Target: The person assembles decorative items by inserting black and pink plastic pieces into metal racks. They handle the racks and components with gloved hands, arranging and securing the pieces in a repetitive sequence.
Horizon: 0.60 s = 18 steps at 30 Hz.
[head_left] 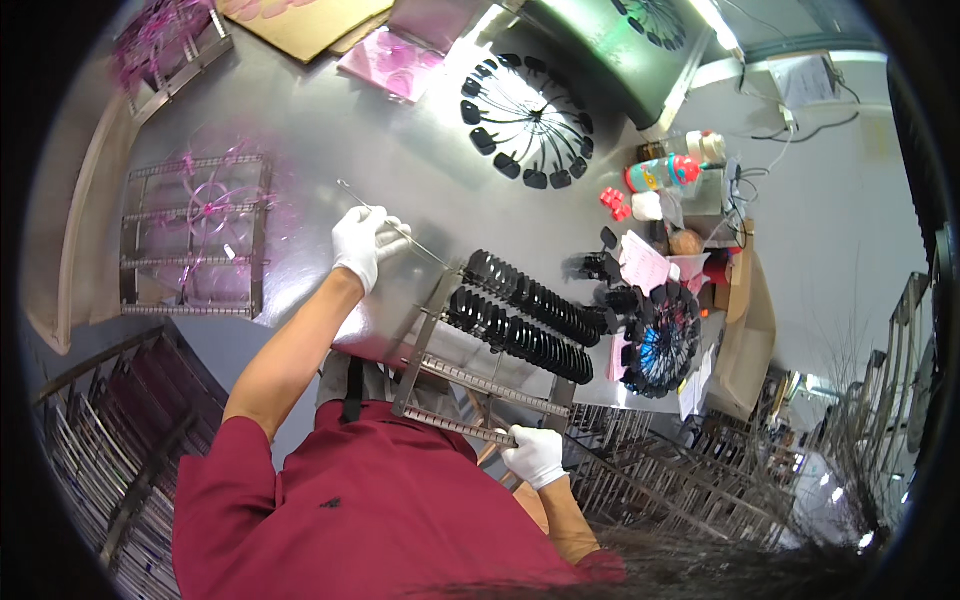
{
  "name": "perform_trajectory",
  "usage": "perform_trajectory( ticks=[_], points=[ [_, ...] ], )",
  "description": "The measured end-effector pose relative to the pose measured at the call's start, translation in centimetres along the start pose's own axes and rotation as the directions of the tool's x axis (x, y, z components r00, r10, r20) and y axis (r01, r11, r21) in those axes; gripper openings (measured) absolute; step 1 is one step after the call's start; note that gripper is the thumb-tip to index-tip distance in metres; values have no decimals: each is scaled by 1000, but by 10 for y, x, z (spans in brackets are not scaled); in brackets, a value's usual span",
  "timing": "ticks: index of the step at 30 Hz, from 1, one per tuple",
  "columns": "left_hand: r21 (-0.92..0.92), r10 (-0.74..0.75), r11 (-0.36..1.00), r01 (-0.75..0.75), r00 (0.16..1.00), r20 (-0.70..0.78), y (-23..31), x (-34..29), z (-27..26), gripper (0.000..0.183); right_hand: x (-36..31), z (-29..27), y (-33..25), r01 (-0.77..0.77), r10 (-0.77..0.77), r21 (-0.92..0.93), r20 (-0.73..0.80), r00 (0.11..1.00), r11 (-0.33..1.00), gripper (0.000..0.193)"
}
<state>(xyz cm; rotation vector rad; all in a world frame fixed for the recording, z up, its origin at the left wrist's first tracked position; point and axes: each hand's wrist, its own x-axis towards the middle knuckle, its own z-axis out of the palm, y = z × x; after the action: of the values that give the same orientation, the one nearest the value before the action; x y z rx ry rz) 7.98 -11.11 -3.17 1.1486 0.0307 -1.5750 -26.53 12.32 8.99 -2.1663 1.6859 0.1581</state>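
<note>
A gloved right hand [535, 455] grips the near rail of a toothed metal rack [470, 385]; just beyond that grip, two rows of dark lenses [525, 315] stand in the rack; farther off, the gloved left hand [362, 243] pinches a thin metal rod [395, 228], apparently reaching the rack's far corner.

A flat brown cardboard sheet [305, 25] lies at the far edge of the steel table, slightly left of centre. Just right of it sit pink translucent packets [392, 62], flat and squarish. On the right side, a small bottle with a colourful wrap label [662, 174] lies on its side near a pale pink paper slip [643, 262]. A white paper sheet [805, 78] hangs on the far right wall. An open brown cardboard box [752, 330] stands at the table's right end.
</note>
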Motion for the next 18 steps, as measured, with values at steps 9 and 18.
perform_trajectory(
  ticks=[9, 18],
  points=[
    [-91, -58, 994, 64, 996, 63, -18, -3, 2, 13, -6, 0, 2, -21, 21, 17, 11, 1000, 1000, 30],
    [285, -35, 958, 33, 999, 4, -27, -13, 9, 19, 1, -11, -1, -9, 7, 25, 101, 995, 1000, 23]
  ],
)
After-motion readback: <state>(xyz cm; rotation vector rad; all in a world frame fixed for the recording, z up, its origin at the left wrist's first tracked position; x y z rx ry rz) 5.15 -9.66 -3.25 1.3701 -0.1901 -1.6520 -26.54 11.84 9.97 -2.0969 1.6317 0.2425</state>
